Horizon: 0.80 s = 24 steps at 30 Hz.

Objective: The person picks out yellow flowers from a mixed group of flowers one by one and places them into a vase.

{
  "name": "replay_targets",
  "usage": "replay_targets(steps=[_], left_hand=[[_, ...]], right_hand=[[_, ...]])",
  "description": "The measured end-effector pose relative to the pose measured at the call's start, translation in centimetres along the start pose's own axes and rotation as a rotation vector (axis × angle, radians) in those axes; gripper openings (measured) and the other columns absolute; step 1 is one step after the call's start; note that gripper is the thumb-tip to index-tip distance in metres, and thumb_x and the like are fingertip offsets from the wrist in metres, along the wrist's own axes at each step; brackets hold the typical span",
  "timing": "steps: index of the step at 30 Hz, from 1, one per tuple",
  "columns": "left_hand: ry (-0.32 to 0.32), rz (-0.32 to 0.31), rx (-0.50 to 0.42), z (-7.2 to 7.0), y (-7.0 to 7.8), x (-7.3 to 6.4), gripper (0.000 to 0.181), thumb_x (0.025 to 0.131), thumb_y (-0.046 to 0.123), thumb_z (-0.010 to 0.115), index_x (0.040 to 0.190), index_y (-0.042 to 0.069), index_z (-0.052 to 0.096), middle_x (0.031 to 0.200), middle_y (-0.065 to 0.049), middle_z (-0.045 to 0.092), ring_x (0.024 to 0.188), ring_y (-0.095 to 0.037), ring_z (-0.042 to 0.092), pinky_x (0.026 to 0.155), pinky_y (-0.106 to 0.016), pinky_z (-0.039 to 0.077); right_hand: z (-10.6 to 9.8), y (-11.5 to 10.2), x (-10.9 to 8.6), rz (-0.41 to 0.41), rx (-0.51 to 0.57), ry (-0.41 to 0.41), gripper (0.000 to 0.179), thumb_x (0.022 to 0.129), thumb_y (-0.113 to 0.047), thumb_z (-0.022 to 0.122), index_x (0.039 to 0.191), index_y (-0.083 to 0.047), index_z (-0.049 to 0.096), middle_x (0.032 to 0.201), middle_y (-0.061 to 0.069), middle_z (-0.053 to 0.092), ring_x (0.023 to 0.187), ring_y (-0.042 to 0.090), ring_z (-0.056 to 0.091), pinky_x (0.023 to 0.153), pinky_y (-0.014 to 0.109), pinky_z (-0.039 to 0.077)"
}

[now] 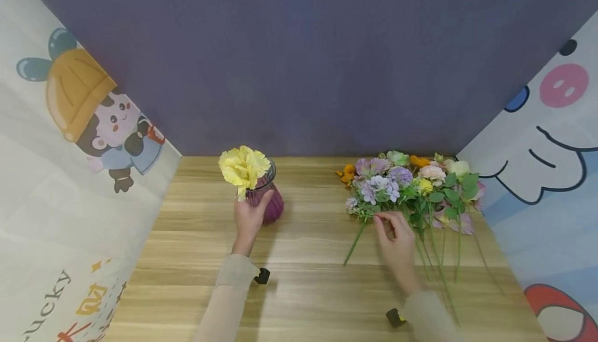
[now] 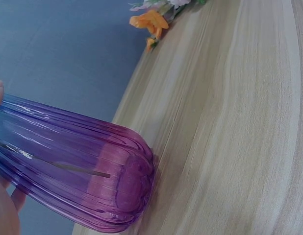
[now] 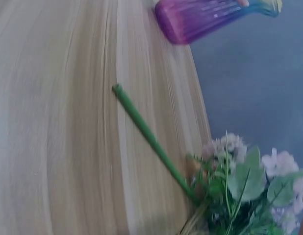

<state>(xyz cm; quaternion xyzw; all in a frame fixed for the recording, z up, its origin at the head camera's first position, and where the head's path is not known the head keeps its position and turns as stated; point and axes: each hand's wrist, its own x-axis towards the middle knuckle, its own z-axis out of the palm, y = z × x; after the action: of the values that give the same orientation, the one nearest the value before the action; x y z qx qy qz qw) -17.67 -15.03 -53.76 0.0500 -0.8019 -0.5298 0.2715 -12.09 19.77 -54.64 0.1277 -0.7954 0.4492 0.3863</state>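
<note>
My left hand point(image 1: 249, 220) grips a ribbed glass vase point(image 2: 92, 156), purple to pink at its base and bluish toward the neck. One yellow ruffled flower point(image 1: 244, 168) leans out of the mouth to the left. Through the glass its thin stem point(image 2: 78, 169) shows, ending near the bottom. On the right, my right hand point(image 1: 397, 238) pinches, thumb against forefinger, at the near edge of a pile of artificial flowers point(image 1: 385, 189), where a thick green stem point(image 3: 151, 139) slants out toward the front left. Exactly which sprig the fingertips hold is partly hidden.
More loose flowers in white, pink, purple and orange point(image 1: 420, 161) lie at the back right, several thin stems pointing forward. A dark upright panel point(image 1: 299, 72) bounds the wooden table point(image 1: 308, 279) behind; cartoon-printed sheets point(image 1: 560, 176) flank it.
</note>
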Motion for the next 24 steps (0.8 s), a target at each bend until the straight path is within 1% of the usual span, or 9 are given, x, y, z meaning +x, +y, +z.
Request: replay_targets(steps=[3, 5, 7, 9, 11, 13, 16, 19, 24], left_hand=[[-0.004, -0.009, 0.003, 0.0, -0.2, 0.0, 0.075, 0.083, 0.03, 0.088, 0.145, 0.004, 0.053, 0.136, -0.02, 0.065, 0.128, -0.037, 0.061, 0.113, -0.05, 0.046], [-0.005, -0.007, 0.007, 0.0, -0.2, 0.0, 0.077, 0.083, 0.031, 0.088, 0.146, 0.005, 0.052, 0.137, -0.02, 0.064, 0.129, -0.037, 0.061, 0.114, -0.05, 0.045], [-0.004, 0.003, 0.003, 0.0, -0.2, 0.0, 0.078, 0.084, 0.031, 0.088, 0.147, 0.004, 0.051, 0.139, -0.02, 0.063, 0.13, -0.036, 0.06, 0.114, -0.05, 0.045], [-0.001, 0.011, 0.006, -0.1, -0.1, 0.0, 0.078, 0.084, 0.031, 0.087, 0.147, 0.004, 0.051, 0.139, -0.02, 0.063, 0.13, -0.037, 0.06, 0.114, -0.05, 0.045], [-0.001, 0.016, 0.005, 0.0, 0.0, 0.0, 0.078, 0.084, 0.031, 0.088, 0.147, 0.004, 0.051, 0.138, -0.021, 0.063, 0.129, -0.037, 0.06, 0.114, -0.05, 0.045], [-0.003, 0.016, 0.008, -0.1, 0.0, -0.1, 0.077, 0.084, 0.031, 0.087, 0.147, 0.003, 0.052, 0.137, -0.021, 0.064, 0.128, -0.037, 0.06, 0.113, -0.05, 0.046], [-0.007, 0.01, 0.012, 0.0, -0.1, -0.1, 0.077, 0.084, 0.031, 0.087, 0.146, 0.004, 0.052, 0.137, -0.021, 0.064, 0.128, -0.037, 0.061, 0.113, -0.05, 0.046], [-0.006, 0.006, 0.011, 0.0, -0.1, -0.1, 0.076, 0.084, 0.03, 0.087, 0.146, 0.004, 0.052, 0.137, -0.021, 0.064, 0.128, -0.037, 0.061, 0.113, -0.05, 0.046], [-0.005, 0.006, 0.002, -0.1, -0.2, -0.1, 0.076, 0.084, 0.03, 0.088, 0.146, 0.005, 0.053, 0.137, -0.02, 0.064, 0.128, -0.037, 0.061, 0.113, -0.05, 0.046]], right_hand=[[-0.8, 0.5, -0.2, 0.019, -0.011, 0.024, 0.024, 0.076, 0.024, 0.072, 0.095, 0.009, 0.072, 0.085, 0.019, 0.065, 0.073, 0.0, 0.048, 0.064, 0.007, 0.037], [-1.3, 0.7, -0.3, 0.037, -0.017, 0.029, 0.024, 0.078, 0.024, 0.072, 0.096, 0.008, 0.072, 0.085, 0.019, 0.065, 0.072, 0.0, 0.046, 0.063, 0.008, 0.036], [-1.9, 1.0, -0.6, 0.071, -0.021, 0.028, 0.023, 0.081, 0.021, 0.072, 0.099, 0.006, 0.073, 0.085, 0.017, 0.064, 0.071, 0.0, 0.046, 0.062, 0.009, 0.035], [-2.4, 1.3, -0.9, 0.123, -0.023, 0.017, 0.019, 0.086, 0.016, 0.072, 0.101, 0.005, 0.074, 0.086, 0.014, 0.063, 0.071, -0.001, 0.046, 0.062, 0.009, 0.035], [-3.1, 1.8, -1.2, 0.166, -0.026, 0.013, 0.016, 0.089, 0.013, 0.07, 0.103, 0.005, 0.073, 0.087, 0.014, 0.062, 0.073, -0.001, 0.047, 0.063, 0.01, 0.037], [-3.7, 2.5, -1.4, 0.191, -0.041, 0.014, 0.015, 0.091, 0.012, 0.068, 0.105, 0.008, 0.072, 0.088, 0.014, 0.062, 0.074, -0.002, 0.047, 0.065, 0.009, 0.037], [-4.5, 3.6, -1.6, 0.198, -0.087, 0.018, 0.014, 0.092, 0.013, 0.066, 0.106, 0.012, 0.069, 0.089, 0.018, 0.062, 0.076, -0.005, 0.045, 0.067, 0.009, 0.036], [-5.3, 4.4, -1.8, 0.235, -0.15, 0.002, 0.014, 0.094, 0.009, 0.065, 0.107, 0.011, 0.067, 0.091, 0.018, 0.062, 0.077, -0.006, 0.042, 0.067, 0.009, 0.034], [-6.5, 5.5, -2.4, 0.369, -0.272, -0.038, 0.018, 0.099, -0.005, 0.066, 0.113, 0.006, 0.067, 0.101, 0.015, 0.064, 0.08, -0.006, 0.042, 0.068, 0.011, 0.035]])
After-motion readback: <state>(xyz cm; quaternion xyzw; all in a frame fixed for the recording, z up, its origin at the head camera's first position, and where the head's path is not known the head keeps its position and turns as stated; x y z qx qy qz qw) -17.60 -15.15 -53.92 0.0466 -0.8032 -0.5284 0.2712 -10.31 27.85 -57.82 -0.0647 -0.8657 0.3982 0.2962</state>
